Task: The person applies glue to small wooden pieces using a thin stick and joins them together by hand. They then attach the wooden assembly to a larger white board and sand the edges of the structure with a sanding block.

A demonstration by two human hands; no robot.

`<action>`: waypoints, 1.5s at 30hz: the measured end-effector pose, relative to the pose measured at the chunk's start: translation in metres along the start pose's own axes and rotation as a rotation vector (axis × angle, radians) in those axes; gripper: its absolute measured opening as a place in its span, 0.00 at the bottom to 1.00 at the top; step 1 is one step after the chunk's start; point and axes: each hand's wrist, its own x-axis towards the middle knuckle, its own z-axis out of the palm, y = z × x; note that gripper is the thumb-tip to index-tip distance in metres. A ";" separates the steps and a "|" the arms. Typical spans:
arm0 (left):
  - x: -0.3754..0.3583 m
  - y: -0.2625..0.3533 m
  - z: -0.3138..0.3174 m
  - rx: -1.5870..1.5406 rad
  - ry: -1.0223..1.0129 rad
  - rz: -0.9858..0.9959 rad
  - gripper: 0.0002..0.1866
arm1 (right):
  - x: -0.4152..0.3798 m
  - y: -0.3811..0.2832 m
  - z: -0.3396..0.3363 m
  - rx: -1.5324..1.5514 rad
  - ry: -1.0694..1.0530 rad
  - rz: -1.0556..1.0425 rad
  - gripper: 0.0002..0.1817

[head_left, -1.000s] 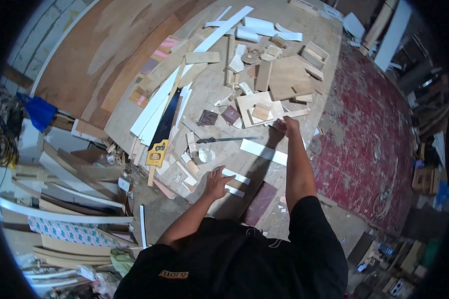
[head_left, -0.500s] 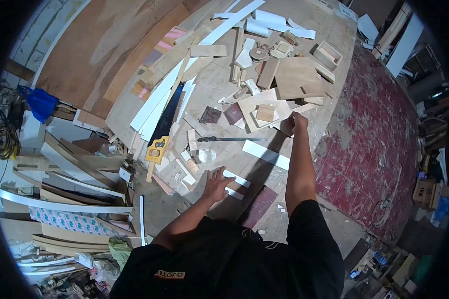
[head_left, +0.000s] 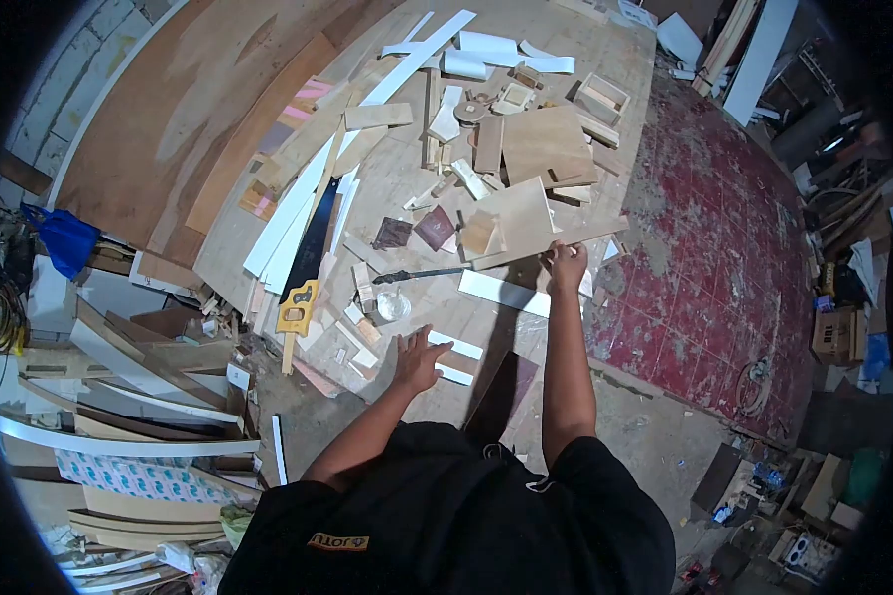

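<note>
My right hand (head_left: 567, 266) is closed on the near edge of a long thin wooden strip (head_left: 597, 230), which lies slanted across the front of a pale wooden board (head_left: 528, 210). Past the strip's left end is a dark file-like tool (head_left: 417, 275), its far end hidden. Below that hand lies a flat white strip (head_left: 504, 293). My left hand (head_left: 420, 363) is open, fingers spread, over the near side of the table, beside short white strips (head_left: 456, 345). Just beyond it stands a small clear round container (head_left: 394, 305).
A handsaw with a yellow handle (head_left: 297, 306) lies on the left of the table (head_left: 387, 183). Two dark red sanding squares (head_left: 435, 229) sit near the middle. Wooden offcuts, a square panel (head_left: 546, 147) and curled white sheets (head_left: 488, 43) cover the far part.
My right hand has taken hold of the wooden strip and drawn it across the board toward me. My left hand stays open near the white strips. The view has shifted slightly.
</note>
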 end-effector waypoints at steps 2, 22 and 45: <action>0.000 0.000 0.001 -0.002 0.003 -0.010 0.37 | -0.036 -0.053 0.006 0.046 0.068 -0.082 0.07; -0.001 -0.010 0.026 0.116 0.146 0.150 0.29 | -0.237 -0.109 -0.059 -1.169 -0.132 -1.392 0.12; 0.019 0.010 0.012 -0.262 -0.017 0.130 0.29 | -0.280 -0.112 -0.079 -1.311 -0.072 -1.446 0.05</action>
